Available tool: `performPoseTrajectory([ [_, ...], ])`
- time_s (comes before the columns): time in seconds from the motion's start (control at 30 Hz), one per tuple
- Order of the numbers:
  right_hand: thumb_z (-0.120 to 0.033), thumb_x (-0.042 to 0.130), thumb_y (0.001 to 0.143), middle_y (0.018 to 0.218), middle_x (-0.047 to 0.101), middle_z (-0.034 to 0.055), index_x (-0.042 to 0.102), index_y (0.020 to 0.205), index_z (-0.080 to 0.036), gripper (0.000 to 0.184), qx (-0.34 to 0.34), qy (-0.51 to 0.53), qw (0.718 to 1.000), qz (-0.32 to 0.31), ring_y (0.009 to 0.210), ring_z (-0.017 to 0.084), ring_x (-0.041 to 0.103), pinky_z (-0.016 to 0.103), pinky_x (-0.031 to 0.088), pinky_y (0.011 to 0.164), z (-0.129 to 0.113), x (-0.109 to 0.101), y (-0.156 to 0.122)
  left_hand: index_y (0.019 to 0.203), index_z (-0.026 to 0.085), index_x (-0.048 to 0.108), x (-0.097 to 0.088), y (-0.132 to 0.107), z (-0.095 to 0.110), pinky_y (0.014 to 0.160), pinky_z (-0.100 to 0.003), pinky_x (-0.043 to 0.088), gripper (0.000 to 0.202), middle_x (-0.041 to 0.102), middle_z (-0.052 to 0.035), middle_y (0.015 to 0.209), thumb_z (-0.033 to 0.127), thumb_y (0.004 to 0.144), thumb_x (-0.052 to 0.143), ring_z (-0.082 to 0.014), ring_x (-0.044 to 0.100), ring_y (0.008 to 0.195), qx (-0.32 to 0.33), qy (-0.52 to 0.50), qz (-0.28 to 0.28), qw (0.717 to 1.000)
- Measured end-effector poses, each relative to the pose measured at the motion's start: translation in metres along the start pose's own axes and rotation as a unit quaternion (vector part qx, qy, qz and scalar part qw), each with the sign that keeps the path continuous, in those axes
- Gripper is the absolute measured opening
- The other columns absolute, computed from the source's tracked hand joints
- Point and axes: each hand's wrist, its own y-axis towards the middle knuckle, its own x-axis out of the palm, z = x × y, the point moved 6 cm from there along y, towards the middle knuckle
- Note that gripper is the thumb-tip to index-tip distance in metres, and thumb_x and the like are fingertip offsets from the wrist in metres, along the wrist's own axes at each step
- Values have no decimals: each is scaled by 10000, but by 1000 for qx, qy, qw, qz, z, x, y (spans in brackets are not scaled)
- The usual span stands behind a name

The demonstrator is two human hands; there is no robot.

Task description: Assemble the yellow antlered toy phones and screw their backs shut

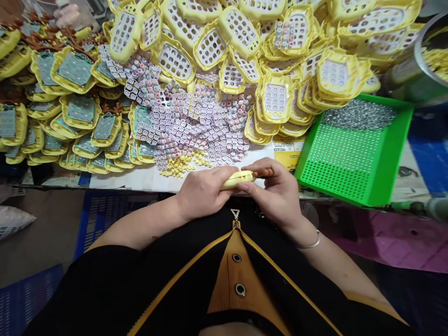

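Note:
In the head view, a yellow plastic toy casing (238, 178) is held edge-on between both hands at the table's front edge, with a seam running along its side. My left hand (202, 195) wraps round its left end, thumb on top. My right hand (278, 193) grips its right end, where a brown antler-like piece (263, 172) sticks out under the fingers. The casing's broad faces are hidden. Just beyond lie small yellow buttons (177, 165) and a heap of white keypad pieces (196, 123) with coloured prints.
Yellow half-shells with circuit boards (75, 70) are stacked at left. Empty-looking yellow shells with holed keypads (210, 44) pile up at the back. A green tray (350, 172) at right holds many small screws (359, 114). A metal container (434, 60) stands behind it.

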Motion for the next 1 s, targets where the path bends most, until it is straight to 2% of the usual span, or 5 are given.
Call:
performPoseTrajectory([
  [0.1, -431, 836, 719, 701, 579, -39, 644, 791, -237, 283, -23, 3, 999, 46, 668, 135, 523, 291, 422, 622, -1, 1, -1, 1157, 183, 658, -1, 4, -1, 749, -302, 541, 301, 764, -59, 998, 312, 894, 585, -205, 727, 855, 7, 15, -15, 1000],
  [0.27, -423, 834, 722, 724, 594, -37, 651, 820, -238, 278, -53, 33, 998, 26, 663, 131, 533, 291, 433, 625, 9, 5, 8, 1208, 204, 652, -11, 8, -12, 857, -308, 544, 376, 754, -60, 1127, 358, 866, 674, -200, 717, 991, -20, -90, -35, 995],
  [0.57, -361, 834, 736, 746, 603, -25, 650, 841, -258, 235, -115, 39, 991, 56, 683, 151, 558, 313, 455, 629, 1, 2, 2, 1079, 193, 691, -19, -1, -5, 804, -279, 564, 222, 780, -57, 1010, 235, 869, 632, -165, 733, 894, 40, -124, 106, 986],
  [0.8, -302, 780, 795, 780, 633, -13, 654, 912, -254, 179, -162, -23, 987, -7, 712, 158, 578, 324, 462, 644, -13, 12, 4, 1064, 169, 690, -15, 10, -7, 699, -333, 534, 253, 765, -74, 958, 291, 853, 621, -232, 717, 837, -21, 6, -50, 999],
  [1.0, -233, 636, 895, 825, 649, 25, 652, 965, -245, 72, -196, -103, 973, -68, 766, 175, 614, 332, 500, 651, -27, 10, -1, 1010, 214, 729, -14, 4, -5, 765, -303, 522, 260, 776, -36, 959, 420, 869, 658, -210, 722, 886, -22, -25, -77, 996],
])
